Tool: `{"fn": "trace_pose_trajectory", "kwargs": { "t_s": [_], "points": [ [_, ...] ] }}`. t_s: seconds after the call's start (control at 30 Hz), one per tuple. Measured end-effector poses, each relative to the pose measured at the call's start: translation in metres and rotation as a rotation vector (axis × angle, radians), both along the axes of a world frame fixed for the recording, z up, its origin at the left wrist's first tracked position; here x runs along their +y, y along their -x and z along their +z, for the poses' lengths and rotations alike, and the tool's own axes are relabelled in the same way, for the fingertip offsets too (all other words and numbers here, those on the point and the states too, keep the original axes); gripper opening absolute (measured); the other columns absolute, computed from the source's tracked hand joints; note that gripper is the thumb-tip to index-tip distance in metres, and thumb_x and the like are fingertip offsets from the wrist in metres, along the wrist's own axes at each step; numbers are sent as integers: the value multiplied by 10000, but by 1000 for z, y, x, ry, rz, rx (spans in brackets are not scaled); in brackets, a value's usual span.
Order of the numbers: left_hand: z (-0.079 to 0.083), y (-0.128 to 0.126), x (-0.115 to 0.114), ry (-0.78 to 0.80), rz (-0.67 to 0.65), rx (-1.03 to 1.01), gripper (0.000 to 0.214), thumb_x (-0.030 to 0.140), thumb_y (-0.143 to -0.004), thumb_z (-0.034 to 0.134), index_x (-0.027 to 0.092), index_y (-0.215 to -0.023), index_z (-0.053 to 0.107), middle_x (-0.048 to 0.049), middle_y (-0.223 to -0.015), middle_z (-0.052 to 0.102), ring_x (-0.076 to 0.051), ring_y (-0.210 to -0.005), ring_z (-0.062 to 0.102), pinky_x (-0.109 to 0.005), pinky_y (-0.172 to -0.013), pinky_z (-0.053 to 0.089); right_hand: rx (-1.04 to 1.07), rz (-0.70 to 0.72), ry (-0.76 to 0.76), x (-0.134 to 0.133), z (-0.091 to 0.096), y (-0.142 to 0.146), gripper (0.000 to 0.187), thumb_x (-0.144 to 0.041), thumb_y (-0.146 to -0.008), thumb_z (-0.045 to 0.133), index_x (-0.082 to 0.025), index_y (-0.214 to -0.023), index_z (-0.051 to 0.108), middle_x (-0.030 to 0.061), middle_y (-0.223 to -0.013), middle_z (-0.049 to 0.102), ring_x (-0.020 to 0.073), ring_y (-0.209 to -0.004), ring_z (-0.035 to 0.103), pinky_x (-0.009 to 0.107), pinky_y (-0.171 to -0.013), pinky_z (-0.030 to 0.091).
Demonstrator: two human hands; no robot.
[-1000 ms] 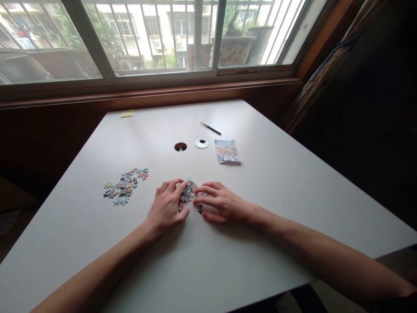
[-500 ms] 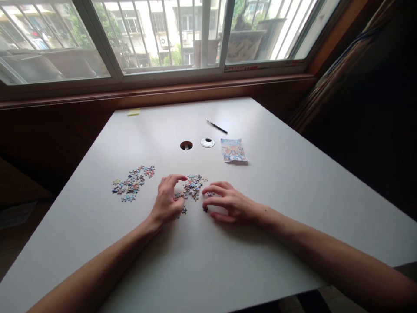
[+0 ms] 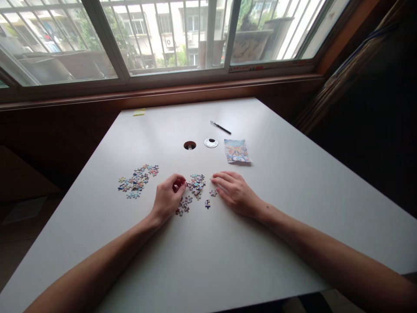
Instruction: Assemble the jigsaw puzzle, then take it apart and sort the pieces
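Note:
A small heap of jigsaw puzzle pieces (image 3: 196,184) lies on the white table between my hands. My left hand (image 3: 168,195) is at the heap's left edge, thumb and index finger pinched together on a puzzle piece (image 3: 186,184) that barely shows at their tips. More loose pieces (image 3: 184,205) lie below that hand's thumb. To the right of the heap, my right hand (image 3: 235,191) rests with fingers stretched out and the thumb apart from them. By its thumb lies a single piece (image 3: 213,193), and a darker piece (image 3: 207,204) lies nearer to me.
A second spread of puzzle pieces (image 3: 137,180) is on the left of the table (image 3: 182,261). Farther back are a round cable hole (image 3: 190,145), its metal cover (image 3: 211,143), a pen (image 3: 220,127), a printed picture sheet (image 3: 237,151) and a yellow sticky note (image 3: 139,112).
My left thumb and index finger have closed together beside the heap. My right hand has drawn back from the loose pieces, moving slightly right and away from me, uncovering two of them.

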State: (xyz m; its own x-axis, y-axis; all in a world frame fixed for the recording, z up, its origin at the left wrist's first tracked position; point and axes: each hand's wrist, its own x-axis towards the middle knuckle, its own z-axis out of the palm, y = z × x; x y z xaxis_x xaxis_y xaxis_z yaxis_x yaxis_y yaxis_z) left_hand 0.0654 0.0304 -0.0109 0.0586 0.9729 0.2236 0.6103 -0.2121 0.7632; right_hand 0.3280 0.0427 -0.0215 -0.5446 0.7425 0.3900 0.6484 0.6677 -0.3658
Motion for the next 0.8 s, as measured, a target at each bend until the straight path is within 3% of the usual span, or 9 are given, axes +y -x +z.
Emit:
{"fn": "trace_pose_trajectory", "kwargs": {
  "t_s": [0.1,0.23,0.4,0.53,0.63,0.7,0.8],
  "points": [
    [-1,6,7,-2,-22,38,113,270,-870,613,202,-857,702,3,-771,690,-123,-598,573,-252,-611,485,42,-25,-33,5,-4,-3,233,-215,-960,538,-226,-1135,691,91,-1195,691,281,-1113,591,511,-998,456],
    [-2,10,11,-131,-57,122,159,279,-893,603,211,-871,745,-49,-972,706,-194,-879,639,-342,-851,522,127,-56,-23,14,-6,-8,128,-219,-943,587,-207,-926,713,79,-1000,729,259,-955,615,463,-898,505],
    [-1,5,7,-217,-161,193,230,279,-916,579,245,-1071,745,-57,-1094,691,-237,-1081,580,-420,-1015,465,195,-55,22,17,-6,-10,151,-199,-946,554,-193,-1016,688,89,-948,690,244,-892,628,414,-812,538],
    [-1,7,10,-146,-67,32,255,218,-910,504,207,-1036,725,-67,-1075,690,-212,-1021,624,-368,-914,517,283,-60,43,16,-6,-10,189,-174,-930,536,-184,-1045,687,79,-928,650,186,-739,619,344,-682,549],
    [1,13,15,-56,47,-102,245,156,-840,481,169,-956,696,-60,-988,699,-177,-864,648,-298,-745,527,317,-23,13,15,-5,-10,197,-148,-927,521,-195,-1002,697,70,-912,656,190,-769,627,342,-703,548],
    [4,18,18,19,9,-55,215,147,-793,506,166,-904,689,-42,-902,688,-155,-752,621,-275,-673,503,276,33,-2,14,-4,-9,191,-146,-920,532,-204,-959,710,76,-928,664,208,-831,632,363,-756,548],
    [12,29,24,114,-204,68,212,164,-791,542,181,-935,696,-24,-850,661,-132,-688,580,-254,-629,476,201,92,2,12,-1,-8,167,-140,-891,567,-205,-913,719,86,-922,657,224,-857,621,390,-797,543]
  ]
}}
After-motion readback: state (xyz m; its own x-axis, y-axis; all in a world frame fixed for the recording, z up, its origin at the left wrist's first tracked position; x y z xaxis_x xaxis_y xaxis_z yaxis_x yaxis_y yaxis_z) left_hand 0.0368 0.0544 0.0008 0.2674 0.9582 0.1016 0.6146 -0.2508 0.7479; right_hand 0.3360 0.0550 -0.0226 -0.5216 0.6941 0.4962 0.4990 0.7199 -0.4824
